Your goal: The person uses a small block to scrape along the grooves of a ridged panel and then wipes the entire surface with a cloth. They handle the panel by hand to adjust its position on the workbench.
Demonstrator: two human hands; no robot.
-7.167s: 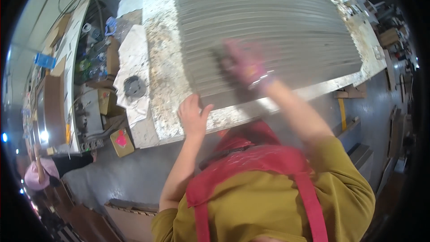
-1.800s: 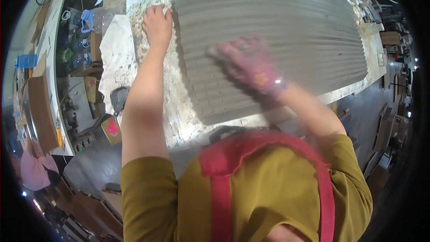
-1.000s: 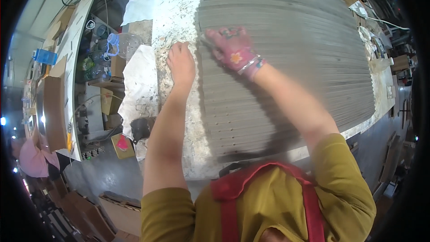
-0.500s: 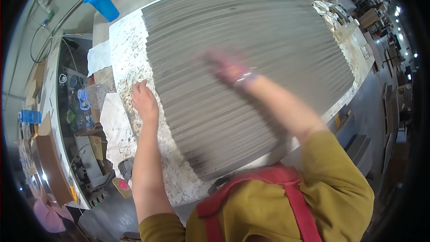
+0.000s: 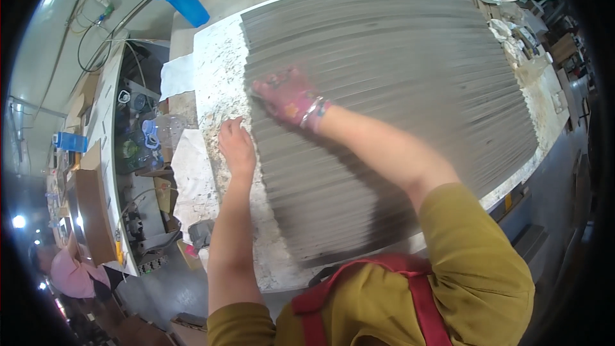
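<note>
Big stone slab [image 5: 221,70] lies flat on a workbench, most of its top covered w/ grey combed adhesive [image 5: 397,109]. The slab's long axis runs from the near-left, by the person's chest, away toward the upper right of the view. Ridges in the grey coat run roughly across the picture, left to right, fanning a bit w/ the lens bend. A bare speckled strip of stone stays uncovered along the left edge.

Right hand [image 5: 288,97], in a pink patterned glove, sits on the left margin of the grey coat, fingers pointing left toward the bare strip. It's motion-blurred; cannot tell if it grips a tool or just presses flat. A bracelet shows at the wrist.

Left hand [image 5: 237,148] is bare, palm down, flat on the speckled strip just beside the grey edge, fingers loosely spread, holding nothing. The two hands are near each other, not touching.

Off the slab: blue cup [image 5: 184,1] stands on the bench beyond the far-left corner; white paper sheets [image 5: 192,173] lie left of the slab; cluttered shelf [image 5: 134,147] further left. Another person in a pink cap [image 5: 70,273] shows at the lower-left rim.
</note>
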